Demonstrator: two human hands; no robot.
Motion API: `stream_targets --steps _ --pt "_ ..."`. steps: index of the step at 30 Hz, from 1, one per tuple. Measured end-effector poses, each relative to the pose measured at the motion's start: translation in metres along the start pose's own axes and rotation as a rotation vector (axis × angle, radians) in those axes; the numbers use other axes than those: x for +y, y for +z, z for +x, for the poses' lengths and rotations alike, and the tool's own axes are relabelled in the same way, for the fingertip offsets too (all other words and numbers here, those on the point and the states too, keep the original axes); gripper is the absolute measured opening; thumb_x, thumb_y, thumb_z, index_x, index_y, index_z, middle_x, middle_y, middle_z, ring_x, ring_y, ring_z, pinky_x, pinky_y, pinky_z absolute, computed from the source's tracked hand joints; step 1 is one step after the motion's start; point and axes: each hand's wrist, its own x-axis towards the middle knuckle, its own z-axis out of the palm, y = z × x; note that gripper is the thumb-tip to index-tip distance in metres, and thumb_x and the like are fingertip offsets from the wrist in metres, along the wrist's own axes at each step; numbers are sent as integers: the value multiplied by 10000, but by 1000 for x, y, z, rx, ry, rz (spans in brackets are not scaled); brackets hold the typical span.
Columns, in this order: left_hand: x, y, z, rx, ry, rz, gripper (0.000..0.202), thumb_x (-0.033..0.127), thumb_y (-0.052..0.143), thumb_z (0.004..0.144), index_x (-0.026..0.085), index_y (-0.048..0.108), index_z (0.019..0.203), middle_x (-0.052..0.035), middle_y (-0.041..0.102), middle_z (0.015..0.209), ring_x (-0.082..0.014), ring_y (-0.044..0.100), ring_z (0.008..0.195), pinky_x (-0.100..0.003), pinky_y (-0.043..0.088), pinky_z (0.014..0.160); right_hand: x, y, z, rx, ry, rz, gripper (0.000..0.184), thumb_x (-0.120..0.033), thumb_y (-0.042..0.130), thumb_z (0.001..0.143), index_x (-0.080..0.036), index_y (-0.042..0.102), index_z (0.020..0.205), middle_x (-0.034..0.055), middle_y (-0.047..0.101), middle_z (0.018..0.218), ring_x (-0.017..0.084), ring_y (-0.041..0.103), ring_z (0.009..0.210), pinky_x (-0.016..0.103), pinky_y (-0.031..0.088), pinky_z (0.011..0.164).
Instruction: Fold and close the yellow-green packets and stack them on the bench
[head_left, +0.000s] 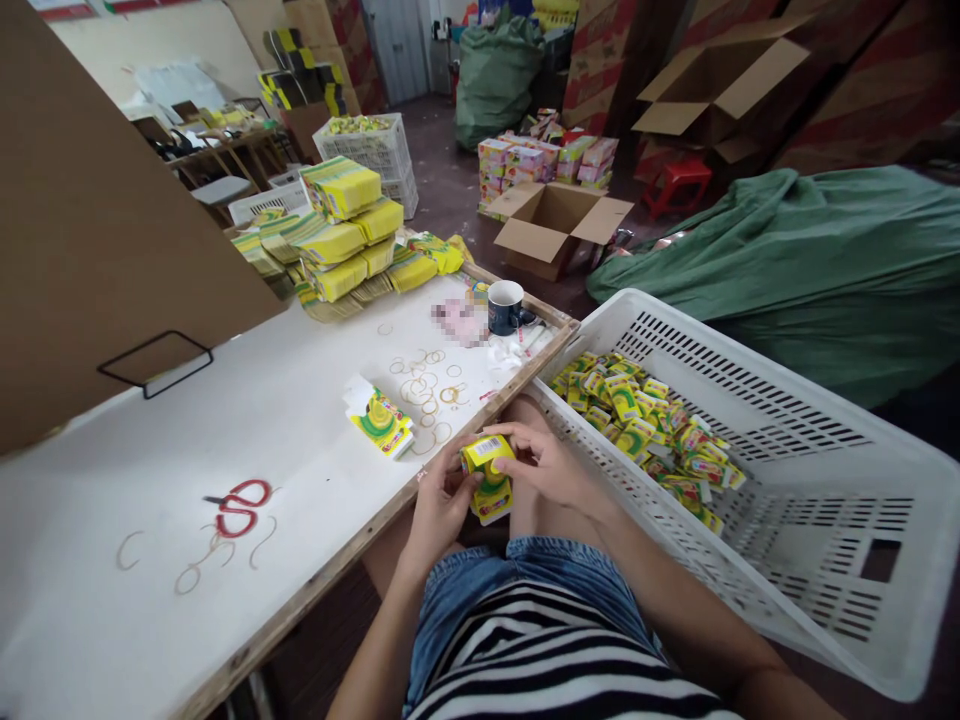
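Over my lap I hold a small yellow and green printed carton (491,490) with a barcode on its top face. My left hand (442,490) grips its left side, thumb against the front. The fingers of my right hand (544,462) close on its right and upper side, the thumb pressing the front. On the white table, a little to the left, lies a flat carton blank (379,418) of the same print. Several rubber bands (429,385) are scattered behind it. To my right a white plastic crate (780,500) holds a heap of folded small cartons (637,415).
Red-handled scissors (241,508) lie on the table's left part. A dark mug (505,308) stands by the wooden edge. Stacked yellow carton bundles (345,235) rise at the back. An open cardboard box (559,225) and a green sack (795,270) are beyond the crate.
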Motion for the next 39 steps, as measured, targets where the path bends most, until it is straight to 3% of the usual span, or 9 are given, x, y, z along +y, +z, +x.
stream_targets --steps 5,12,19,21,25,27,32,35,39 --pt "-6 2 3 -110 21 -56 462 280 589 893 223 453 1331 -117 651 1237 -237 663 1050 -348 554 855 -3 8 3 48 46 -190 313 -189 582 823 -203 546 1134 -7 652 799 141 596 653 234 425 593" --pt "-4 -1 8 -60 35 -189 470 303 664 850 216 476 1273 -122 668 1222 -243 664 1066 -330 551 848 -5 10 4 79 -9 -261 290 -220 571 853 -182 573 1140 -56 519 602 131 513 538 232 394 549" --pt "1 11 10 -62 76 -192 443 305 659 849 223 497 1253 -111 686 1181 -247 686 1024 -364 560 861 1 9 1 216 -85 -82 262 -363 550 917 -220 649 1112 69 675 1059 182 643 816 290 519 690" --pt "0 8 13 -6 142 -52 435 301 608 881 232 487 1293 -114 664 1220 -253 653 1105 -409 522 954 -1 2 -3 342 -143 -127 212 -338 549 921 -227 657 1065 72 680 1021 209 646 881 337 531 766" --pt "-6 -31 23 364 280 527 533 238 658 825 203 491 1330 -152 517 1412 -304 435 1358 -525 311 1143 -8 -26 -11 957 -308 -516 139 -294 617 877 -199 675 961 117 635 1038 276 569 1054 483 451 949" --pt "-14 -59 26 510 273 739 593 199 706 763 153 504 1318 -194 453 1462 -347 339 1413 -570 273 1149 -7 -35 -13 1036 -323 -595 168 -296 644 856 -179 677 972 130 615 1052 286 549 1077 493 447 946" --pt "-35 -98 28 538 161 912 304 198 679 780 160 679 1082 -192 626 1292 -382 558 1237 -563 442 1016 3 -12 -11 736 -235 -397 162 -315 564 896 -197 674 890 73 644 891 221 596 846 372 497 764" --pt "-37 -102 24 561 188 911 147 229 636 830 205 729 941 -142 728 1122 -350 669 1079 -506 520 923 5 12 -7 630 -95 -192 199 -367 576 882 -196 678 894 58 671 825 197 595 723 325 486 666" --pt "-29 -92 10 661 288 908 247 221 496 924 208 720 1026 -131 745 1085 -307 695 1036 -487 526 924 -2 35 -2 438 62 95 341 -486 563 883 -179 702 936 65 699 777 174 577 630 300 476 601"
